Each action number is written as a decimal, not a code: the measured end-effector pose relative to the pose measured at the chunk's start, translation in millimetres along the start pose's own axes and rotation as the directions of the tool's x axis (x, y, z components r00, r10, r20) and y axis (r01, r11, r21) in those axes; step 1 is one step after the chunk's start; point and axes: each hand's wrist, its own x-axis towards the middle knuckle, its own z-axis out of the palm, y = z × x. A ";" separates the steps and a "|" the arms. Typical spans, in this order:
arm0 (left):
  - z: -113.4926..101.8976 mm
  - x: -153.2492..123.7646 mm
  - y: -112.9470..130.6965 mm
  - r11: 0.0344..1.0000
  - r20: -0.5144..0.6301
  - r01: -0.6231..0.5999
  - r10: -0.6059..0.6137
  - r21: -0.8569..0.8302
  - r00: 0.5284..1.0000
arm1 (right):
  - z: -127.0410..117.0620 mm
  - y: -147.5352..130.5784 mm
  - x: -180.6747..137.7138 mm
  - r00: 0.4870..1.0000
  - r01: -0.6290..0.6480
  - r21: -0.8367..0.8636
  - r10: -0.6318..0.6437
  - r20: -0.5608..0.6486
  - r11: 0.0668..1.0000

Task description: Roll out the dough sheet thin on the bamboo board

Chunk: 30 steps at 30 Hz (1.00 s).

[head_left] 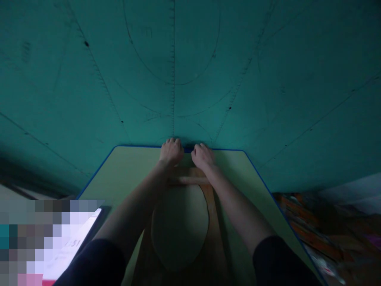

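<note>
My left hand (172, 152) and my right hand (203, 155) lie side by side at the far edge of a pale green table (125, 174) with a blue rim. Both hands are curled, fingers pressed down over the top end of a wooden frame (212, 206) that has a large oval opening. What the fingers grip beyond the frame's end is hidden. A wooden crossbar (190, 180) of the frame runs just behind my wrists. My forearms stretch over the frame, dark sleeves at the bottom.
A large teal cutting mat or board (178, 71) with printed rulers and arcs fills the view beyond the table. A lit phone or tablet screen (77, 242) lies at the lower left. Cluttered orange and dark items (321, 226) sit at the lower right.
</note>
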 end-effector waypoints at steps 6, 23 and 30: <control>-6.6 -24.2 6.9 1.000 -0.017 -0.015 0.015 -0.014 1.000 | -5.9 -7.8 -22.7 0.999 0.029 0.000 -0.029 -0.044 1.000; -33.6 -144.4 10.8 0.970 -0.158 0.032 -0.071 -0.242 0.985 | -12.1 -16.9 -131.0 0.965 0.109 0.215 -0.052 -0.257 0.970; -33.9 -156.2 3.5 0.949 -0.173 -0.030 -0.026 -0.314 0.985 | -6.9 -9.0 -140.1 0.964 0.162 0.325 -0.079 -0.255 0.932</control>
